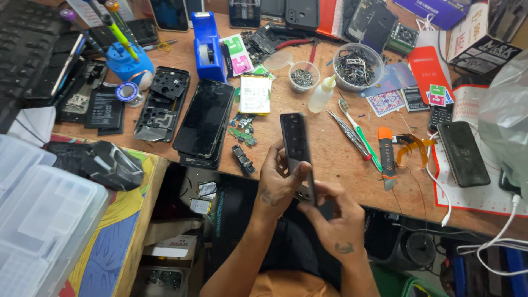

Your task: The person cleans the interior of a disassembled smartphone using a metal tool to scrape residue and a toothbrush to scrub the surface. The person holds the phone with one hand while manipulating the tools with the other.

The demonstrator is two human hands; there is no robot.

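My left hand [278, 184] and my right hand [335, 217] together hold a dark, slim phone body [296, 144] upright above the near edge of the wooden workbench [330, 159]. The left thumb presses on its lower face; the right fingers pinch its bottom end. Just left on the bench lie a black phone with a glass screen [204, 118], small green circuit boards [242, 129] and a black phone back frame [162, 104]. To the right lie tweezers [348, 132] and a green-and-white toothbrush [360, 133].
A blue tape dispenser [208, 47], small bowls of screws and metal parts [357, 66], a glue bottle [322, 93], an orange opening tool [387, 157], a black phone on a red-lined mat [463, 154], white cables [495, 242], clear plastic boxes [38, 220] and a black mouse [110, 165] crowd the area.
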